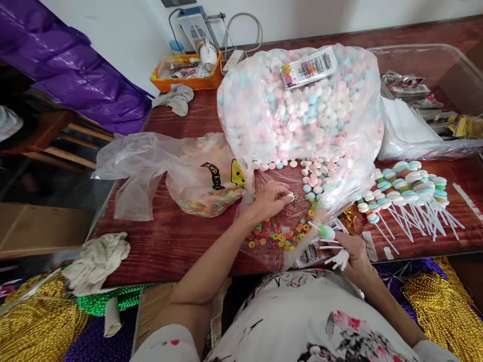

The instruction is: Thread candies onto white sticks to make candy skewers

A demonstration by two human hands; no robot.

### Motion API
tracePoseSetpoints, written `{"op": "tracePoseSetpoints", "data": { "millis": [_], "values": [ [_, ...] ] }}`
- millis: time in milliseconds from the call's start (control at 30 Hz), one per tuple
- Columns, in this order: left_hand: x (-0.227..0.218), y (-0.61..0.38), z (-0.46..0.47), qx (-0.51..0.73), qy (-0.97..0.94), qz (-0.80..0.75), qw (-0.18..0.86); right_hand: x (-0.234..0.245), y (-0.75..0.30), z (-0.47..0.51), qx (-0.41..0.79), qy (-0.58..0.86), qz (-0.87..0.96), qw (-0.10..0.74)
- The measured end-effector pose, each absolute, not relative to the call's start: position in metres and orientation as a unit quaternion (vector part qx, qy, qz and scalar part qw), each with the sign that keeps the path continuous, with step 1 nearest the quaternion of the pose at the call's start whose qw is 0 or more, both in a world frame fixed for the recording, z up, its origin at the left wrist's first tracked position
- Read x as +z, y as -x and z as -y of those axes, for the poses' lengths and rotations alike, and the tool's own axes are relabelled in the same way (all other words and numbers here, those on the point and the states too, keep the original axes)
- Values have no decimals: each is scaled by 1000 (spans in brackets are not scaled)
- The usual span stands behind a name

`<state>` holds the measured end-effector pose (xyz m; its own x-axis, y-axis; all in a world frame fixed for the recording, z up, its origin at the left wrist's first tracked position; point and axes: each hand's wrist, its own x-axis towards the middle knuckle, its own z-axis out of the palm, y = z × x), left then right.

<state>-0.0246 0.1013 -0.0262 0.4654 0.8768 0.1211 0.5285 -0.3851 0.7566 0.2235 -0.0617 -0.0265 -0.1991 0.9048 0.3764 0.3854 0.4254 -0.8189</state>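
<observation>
My left hand (272, 201) is over the opening of the big clear bag, its thumb and fingers pinched on a small white candy (290, 197). Below it lie loose ring-shaped candies (281, 237) in red, orange, yellow and green. Close to the table's front edge, my right hand (352, 251) is closed round several white sticks (339, 257). One stick in that hand carries green and pale blue candies (326, 232). Pink, white and blue round candies (317, 178) spill from the large clear bag (260, 95) in front of me.
Filled candy sticks (411, 186) lie piled at right, before a clear plastic bin (411, 150) of packets. A smaller bag (206, 196) of ring candies lies left. An orange tray (163, 84) stands behind, a crumpled cloth (98, 259) at the front left corner.
</observation>
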Motion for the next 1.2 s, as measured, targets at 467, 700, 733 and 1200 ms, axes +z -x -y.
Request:
{"op": "tracePoseSetpoints", "data": {
  "millis": [467,700,733,1200],
  "values": [
    [-16,18,-26,495,-596,-460,433,-28,-217,60,304,469,733,388],
    [-10,10,0,556,-509,-431,497,-18,-207,61,301,491,748,330],
    [-9,9,1,560,-510,-421,500,-18,-207,62,304,492,748,326],
    [-11,9,6,586,-654,-407,252,-14,-192,68,374,458,723,357]
  ]
}}
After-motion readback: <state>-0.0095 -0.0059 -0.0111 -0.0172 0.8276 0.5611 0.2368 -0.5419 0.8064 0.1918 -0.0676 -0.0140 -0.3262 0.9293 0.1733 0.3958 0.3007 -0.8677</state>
